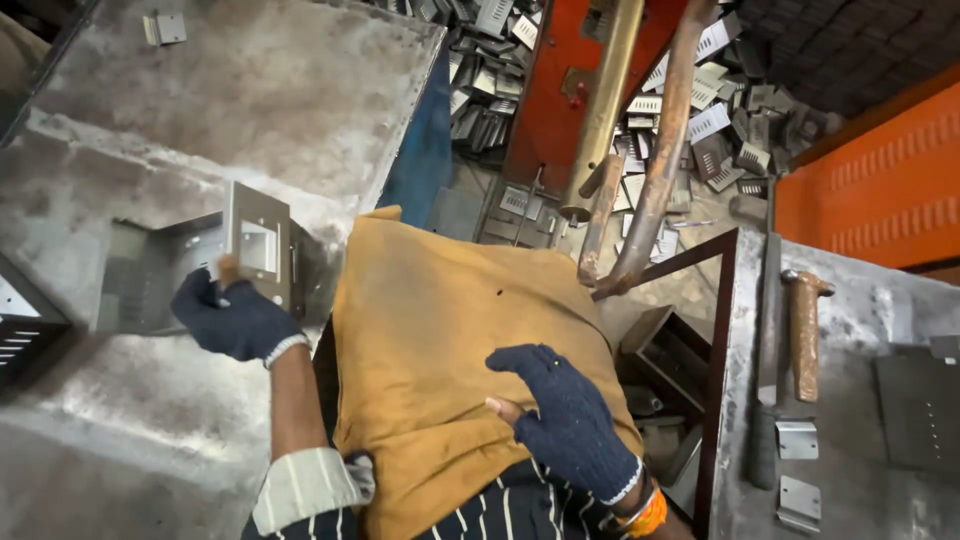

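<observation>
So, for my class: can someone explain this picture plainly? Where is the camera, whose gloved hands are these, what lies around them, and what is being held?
The single picture comes from a camera worn on the person's head, looking down at their own hands. Both hands wear dark blue knitted gloves. The left hand grips a bent grey sheet-metal bracket with a rectangular cut-out, which rests on a scuffed grey metal table. The right hand lies open on a mustard-yellow cloth apron over the lap and holds nothing. To the right, a second grey metal bench carries a rusty hammer with a wooden handle and small flat metal plates. On the floor beyond lies a heap of similar slotted metal pieces.
</observation>
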